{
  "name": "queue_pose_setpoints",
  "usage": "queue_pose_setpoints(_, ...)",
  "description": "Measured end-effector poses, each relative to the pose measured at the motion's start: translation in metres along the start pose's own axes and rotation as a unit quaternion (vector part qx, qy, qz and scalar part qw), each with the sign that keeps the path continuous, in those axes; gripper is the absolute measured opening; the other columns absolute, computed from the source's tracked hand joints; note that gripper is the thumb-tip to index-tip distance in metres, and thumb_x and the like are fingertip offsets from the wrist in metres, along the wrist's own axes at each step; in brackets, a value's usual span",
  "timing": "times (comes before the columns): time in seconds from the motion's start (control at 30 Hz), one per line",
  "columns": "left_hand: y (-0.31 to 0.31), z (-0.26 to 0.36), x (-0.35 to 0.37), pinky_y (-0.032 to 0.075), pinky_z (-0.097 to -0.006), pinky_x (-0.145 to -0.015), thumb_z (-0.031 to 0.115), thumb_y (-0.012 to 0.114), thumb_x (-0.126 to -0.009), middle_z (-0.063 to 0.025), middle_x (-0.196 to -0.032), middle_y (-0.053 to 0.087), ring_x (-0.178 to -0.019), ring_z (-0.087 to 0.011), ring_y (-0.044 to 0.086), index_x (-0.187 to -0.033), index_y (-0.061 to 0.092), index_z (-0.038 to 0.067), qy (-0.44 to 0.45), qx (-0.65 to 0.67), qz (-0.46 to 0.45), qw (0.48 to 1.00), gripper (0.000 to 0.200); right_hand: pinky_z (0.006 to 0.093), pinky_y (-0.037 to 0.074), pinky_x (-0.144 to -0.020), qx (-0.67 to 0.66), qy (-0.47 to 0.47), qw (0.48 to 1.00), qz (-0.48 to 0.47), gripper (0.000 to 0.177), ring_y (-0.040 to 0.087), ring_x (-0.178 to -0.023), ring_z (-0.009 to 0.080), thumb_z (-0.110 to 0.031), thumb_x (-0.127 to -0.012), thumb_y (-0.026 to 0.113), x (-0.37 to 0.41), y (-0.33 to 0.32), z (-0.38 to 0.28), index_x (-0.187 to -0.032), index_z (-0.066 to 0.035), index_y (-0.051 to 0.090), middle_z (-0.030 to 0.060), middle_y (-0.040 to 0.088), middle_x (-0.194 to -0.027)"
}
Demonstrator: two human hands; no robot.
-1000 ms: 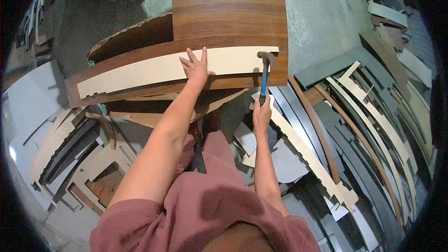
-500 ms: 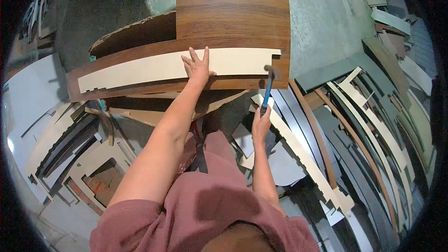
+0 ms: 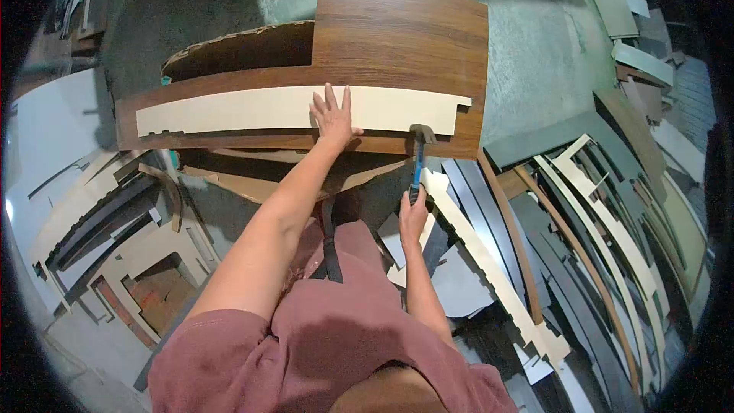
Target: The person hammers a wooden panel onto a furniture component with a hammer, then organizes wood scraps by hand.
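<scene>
Spreading wide, the fingers of the left hand [image 3: 334, 124] press on the long cream strip [image 3: 237, 111] and grasp nothing. Those of the right hand [image 3: 414, 218] are wrapped around the grip of the hammer [image 3: 419, 162], whose head is by the strip's near edge, close to its notched end; whether the two touch, I can't tell. The strip lies lengthwise on the wood-grain board [image 3: 397, 30], and that right end looks like the place to worry about. With only one palm bearing down, well along from the hammer, a blow there could swing the strip askew, and a hard or slanted one could chip the notch or dent the brown face (I'd wince at that). Beneath the board, torn cardboard [image 3: 233, 186] sticks out; if the support is as uneven as it looks, the board could rock. Farther right, the toothed cream piece [image 3: 485, 256] could catch a careless elbow.
</scene>
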State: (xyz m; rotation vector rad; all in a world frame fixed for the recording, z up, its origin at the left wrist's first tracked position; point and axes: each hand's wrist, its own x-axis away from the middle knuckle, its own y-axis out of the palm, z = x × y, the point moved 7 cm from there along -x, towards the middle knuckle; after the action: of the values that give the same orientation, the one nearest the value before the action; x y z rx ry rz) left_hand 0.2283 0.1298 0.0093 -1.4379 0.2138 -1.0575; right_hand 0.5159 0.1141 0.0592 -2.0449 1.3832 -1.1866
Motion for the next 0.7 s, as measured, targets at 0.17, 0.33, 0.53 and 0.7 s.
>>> queue_pose_setpoints(0.17,0.000,-0.021,0.001,0.018,-0.0626,-0.100,0.039,0.079,-0.059,-0.0305,-0.142,0.002,-0.124,-0.0595,0.010,-0.143,0.011,0.022,-0.018,-0.022,-0.013,1.000,0.109,0.0433,0.044,-0.078,0.016,-0.032,0.999,0.006,0.038,0.056,-0.093,0.0406,-0.020,-0.087,0.052,-0.001,0.022,-0.018,-0.120,-0.003,0.045,0.0231,0.058,-0.101)
queue_pose_setpoints(0.33,-0.004,-0.014,-0.005,0.020,-0.0580,-0.102,0.045,0.076,-0.061,-0.0348,-0.140,0.006,-0.120,-0.0602,0.022,-0.143,0.008,0.025,-0.025,-0.107,-0.046,0.993,0.108,0.0431,0.044,-0.076,0.002,-0.077,0.997,0.026,0.036,0.057,-0.092,0.0397,-0.017,-0.086,0.053,-0.019,0.029,-0.049,-0.119,-0.004,0.046,0.0216,0.059,-0.100)
queue_pose_setpoints(0.53,0.000,-0.017,-0.011,0.020,-0.0582,-0.101,0.043,0.077,-0.062,-0.0350,-0.140,0.006,-0.120,-0.0596,0.023,-0.143,0.011,0.025,-0.026,-0.100,-0.035,0.994,0.106,0.0433,0.045,-0.076,-0.053,-0.104,0.992,0.037,0.035,0.056,-0.092,0.0402,-0.014,-0.086,0.053,-0.034,0.051,-0.070,-0.119,-0.004,0.045,0.0228,0.057,-0.102)
queue_pose_setpoints(0.7,-0.002,-0.016,-0.009,0.020,-0.0580,-0.102,0.039,0.077,-0.063,-0.0351,-0.140,0.006,-0.120,-0.0602,0.022,-0.143,0.012,0.025,-0.036,-0.079,-0.065,0.994,0.105,0.0431,0.045,-0.076,-0.040,-0.109,0.993,0.026,0.036,0.056,-0.093,0.0405,-0.014,-0.086,0.053,-0.042,0.056,-0.078,-0.120,-0.004,0.045,0.0231,0.057,-0.102)
